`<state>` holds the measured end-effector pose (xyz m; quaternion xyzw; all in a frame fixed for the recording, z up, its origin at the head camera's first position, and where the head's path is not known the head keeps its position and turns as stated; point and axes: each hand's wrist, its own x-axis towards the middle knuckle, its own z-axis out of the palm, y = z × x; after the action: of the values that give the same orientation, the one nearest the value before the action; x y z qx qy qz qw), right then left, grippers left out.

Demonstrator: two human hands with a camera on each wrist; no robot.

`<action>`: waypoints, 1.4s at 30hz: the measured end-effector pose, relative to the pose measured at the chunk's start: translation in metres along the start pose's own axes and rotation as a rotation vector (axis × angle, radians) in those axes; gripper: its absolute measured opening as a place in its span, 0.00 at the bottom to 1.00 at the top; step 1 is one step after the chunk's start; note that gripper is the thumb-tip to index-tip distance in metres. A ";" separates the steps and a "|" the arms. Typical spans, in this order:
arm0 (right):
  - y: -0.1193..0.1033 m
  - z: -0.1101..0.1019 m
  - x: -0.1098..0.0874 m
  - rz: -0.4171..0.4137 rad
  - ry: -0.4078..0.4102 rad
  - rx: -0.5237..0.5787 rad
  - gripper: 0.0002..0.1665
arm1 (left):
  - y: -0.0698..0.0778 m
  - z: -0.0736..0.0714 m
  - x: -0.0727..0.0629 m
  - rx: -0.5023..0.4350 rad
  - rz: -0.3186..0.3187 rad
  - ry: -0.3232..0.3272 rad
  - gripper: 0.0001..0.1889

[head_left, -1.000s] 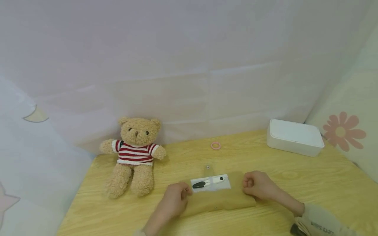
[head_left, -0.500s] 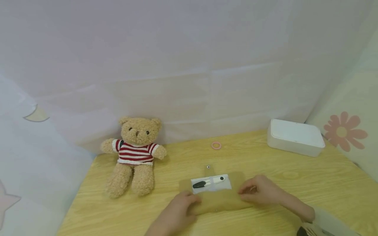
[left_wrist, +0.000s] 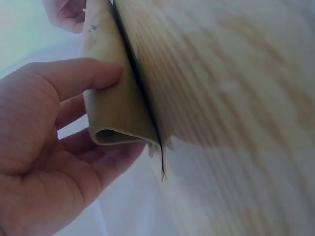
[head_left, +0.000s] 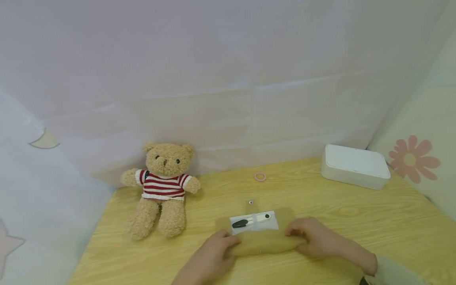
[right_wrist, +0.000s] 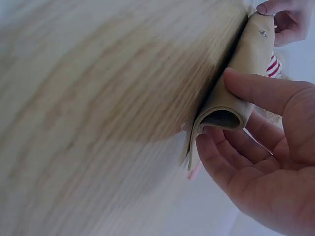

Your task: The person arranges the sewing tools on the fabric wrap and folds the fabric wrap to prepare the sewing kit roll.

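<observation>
A tan fabric roll-up pouch (head_left: 265, 242) lies on the wooden table, its near edge folded over into a loop. My left hand (head_left: 213, 255) grips the left end of the fold, and my right hand (head_left: 320, 239) holds the right end. In both wrist views the thumb presses the near side of the fold while the fingers curl around behind it. The open tube of the fold (right_wrist: 221, 118) shows in the right wrist view. Beyond it, a small white-and-black tool (head_left: 249, 220) lies under a band on a pale patch (head_left: 268, 226). A strap (head_left: 251, 207) with a metal snap sticks out at the far side.
A teddy bear (head_left: 164, 190) in a red-and-white striped top sits at the back left. Behind the pouch lies a pink ring (head_left: 260, 176). A white box (head_left: 356, 168) stands at the back right, near the flower-patterned wall covering.
Both hands have shifted their hold on the pouch, the right one moving inward. The near edge is now folded up and shorter, farther from the table's front.
</observation>
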<state>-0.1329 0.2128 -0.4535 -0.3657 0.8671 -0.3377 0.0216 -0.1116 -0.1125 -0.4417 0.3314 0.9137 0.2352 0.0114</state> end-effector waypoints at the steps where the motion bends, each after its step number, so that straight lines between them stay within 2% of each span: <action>1: 0.000 -0.001 0.000 0.010 -0.005 0.011 0.23 | -0.001 0.000 0.001 -0.002 0.009 0.000 0.18; 7: -0.002 -0.004 -0.001 -0.006 0.011 0.028 0.24 | -0.005 -0.005 0.001 -0.077 0.045 -0.009 0.15; 9: -0.002 -0.005 -0.001 -0.012 -0.001 0.060 0.23 | -0.004 -0.011 0.000 -0.132 0.035 -0.019 0.14; 13: -0.002 -0.009 -0.001 -0.008 -0.065 0.193 0.20 | -0.003 -0.021 0.000 -0.247 0.013 -0.046 0.13; 16: -0.001 -0.014 -0.002 -0.004 -0.116 0.267 0.16 | -0.005 -0.024 -0.001 -0.290 0.005 -0.068 0.12; 21: -0.001 -0.020 -0.002 -0.013 -0.138 0.292 0.13 | -0.013 -0.024 -0.003 -0.341 -0.052 -0.083 0.12; 25: 0.001 -0.019 0.000 -0.011 -0.116 0.282 0.10 | -0.018 -0.022 -0.005 -0.413 -0.097 -0.082 0.13; 28: 0.005 -0.017 0.004 0.028 -0.094 0.260 0.09 | -0.022 -0.020 -0.005 -0.465 -0.126 -0.083 0.13; 32: 0.008 -0.015 0.008 0.099 -0.075 0.248 0.08 | -0.025 -0.018 -0.003 -0.490 -0.153 -0.073 0.13; 36: 0.010 -0.011 0.014 0.158 -0.048 0.203 0.10 | -0.027 -0.017 -0.003 -0.472 -0.195 -0.074 0.11; 40: 0.012 -0.006 0.020 0.170 -0.022 0.125 0.10 | -0.028 -0.016 0.000 -0.456 -0.253 -0.105 0.12; 42: 0.011 -0.005 0.022 0.171 -0.013 0.108 0.09 | -0.026 -0.015 0.002 -0.429 -0.277 -0.100 0.11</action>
<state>-0.1579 0.2071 -0.4514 -0.2910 0.8754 -0.3785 0.0759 -0.1315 -0.1352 -0.4396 0.2044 0.8779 0.4029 0.1585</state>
